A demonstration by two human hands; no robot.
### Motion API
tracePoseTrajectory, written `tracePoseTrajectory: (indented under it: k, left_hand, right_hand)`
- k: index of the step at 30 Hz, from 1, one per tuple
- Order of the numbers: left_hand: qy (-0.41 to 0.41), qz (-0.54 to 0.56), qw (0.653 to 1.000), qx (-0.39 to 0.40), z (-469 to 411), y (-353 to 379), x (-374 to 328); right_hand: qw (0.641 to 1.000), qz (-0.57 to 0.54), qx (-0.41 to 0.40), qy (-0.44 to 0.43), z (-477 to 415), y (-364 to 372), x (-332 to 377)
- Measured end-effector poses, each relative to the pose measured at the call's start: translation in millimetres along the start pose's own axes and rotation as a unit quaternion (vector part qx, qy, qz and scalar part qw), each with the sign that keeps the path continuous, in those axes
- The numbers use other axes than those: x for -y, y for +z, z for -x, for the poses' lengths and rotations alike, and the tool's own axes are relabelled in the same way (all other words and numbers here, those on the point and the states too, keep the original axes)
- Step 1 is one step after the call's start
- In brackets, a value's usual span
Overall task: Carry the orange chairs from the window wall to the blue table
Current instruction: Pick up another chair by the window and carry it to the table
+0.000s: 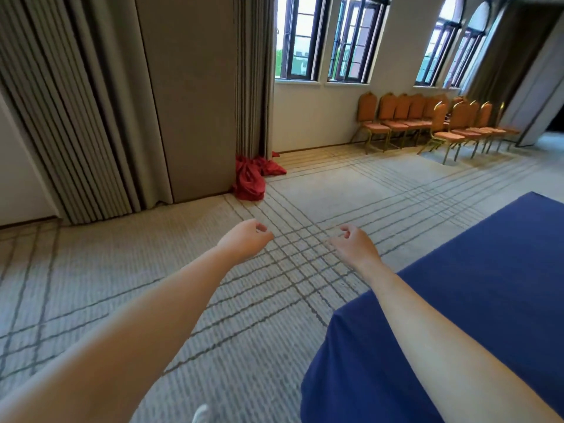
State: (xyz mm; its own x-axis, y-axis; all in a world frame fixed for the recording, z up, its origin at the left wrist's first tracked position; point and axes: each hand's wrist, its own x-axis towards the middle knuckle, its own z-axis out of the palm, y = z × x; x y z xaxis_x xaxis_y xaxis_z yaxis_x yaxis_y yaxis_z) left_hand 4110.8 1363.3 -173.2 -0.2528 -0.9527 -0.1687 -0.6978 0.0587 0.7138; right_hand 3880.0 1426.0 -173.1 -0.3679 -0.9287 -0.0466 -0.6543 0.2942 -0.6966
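Chairs (403, 111), orange, in rows below windows (329, 41), well apart from blue table (488, 285)

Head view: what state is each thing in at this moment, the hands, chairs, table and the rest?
left hand: loosely curled, holds nothing.
right hand: loosely curled, holds nothing.
orange chairs: upright, lined up by the window wall.
blue table: cloth-covered, no chair at it in view.
windows: casements seem ajar.
curtain: drawn aside, bunched.
red cloth: crumpled on the carpet.
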Motion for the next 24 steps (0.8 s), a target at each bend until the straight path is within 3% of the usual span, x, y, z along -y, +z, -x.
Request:
tracePoseTrajectory:
  k: [10,19,24]
  left_hand:
    - [0.08,-0.034,0.995,0.051,-259,-66,-21]
    - [0.104,-0.04,0.986,0.122,-452,-30,-55]
    - [0.118,-0.025,0.983,0.14,-591,-3,-115]
  right_hand:
    - [0.994,-0.027,-0.055,0.094,-199,37,51]
    - [0.981,-0.025,-0.095,0.17,-360,34,20]
    - [0.975,-0.026,-0.118,0.189,-494,-5,-3]
